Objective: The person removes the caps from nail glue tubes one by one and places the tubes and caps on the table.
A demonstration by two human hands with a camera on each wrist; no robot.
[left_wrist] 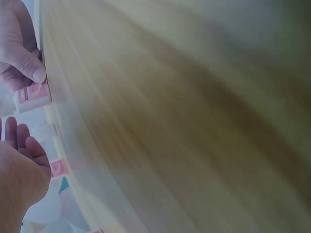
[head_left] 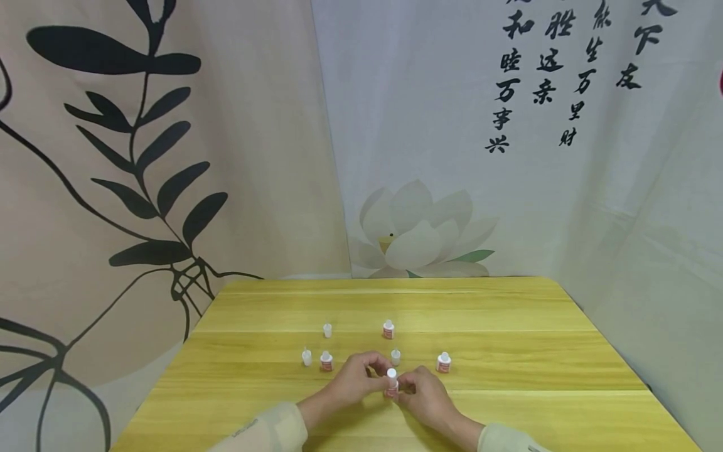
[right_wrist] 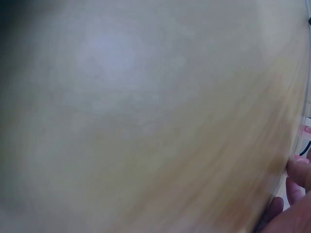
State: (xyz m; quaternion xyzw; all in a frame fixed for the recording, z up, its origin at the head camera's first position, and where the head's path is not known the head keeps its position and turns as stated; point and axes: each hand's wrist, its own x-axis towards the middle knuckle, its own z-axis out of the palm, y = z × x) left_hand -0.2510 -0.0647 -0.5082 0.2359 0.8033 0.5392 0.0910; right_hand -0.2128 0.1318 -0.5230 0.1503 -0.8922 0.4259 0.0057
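Observation:
Between the two hands, close over the table, stands an upright small white bottle [head_left: 391, 393] with a red label and a white cap [head_left: 391, 373]. My right hand [head_left: 428, 397] pinches the bottle low down between thumb and fingertips, as the left wrist view also shows. At the cap, the thumb and forefinger of my left hand [head_left: 357, 378] pinch from the left; its other fingers are loosely bent. Just behind the hands sits a small white piece with a thin tip [head_left: 395, 356]. The right wrist view catches only part of the right hand [right_wrist: 299, 194] at its edge.
Similar red-labelled bottles stand at the back [head_left: 388, 329], left [head_left: 326, 361] and right [head_left: 444, 363]. Two more small white pieces, one far left [head_left: 327, 330] and one nearer [head_left: 307, 356], stand on the wooden table [head_left: 508, 414]. A printed curtain [head_left: 271, 157] hangs behind.

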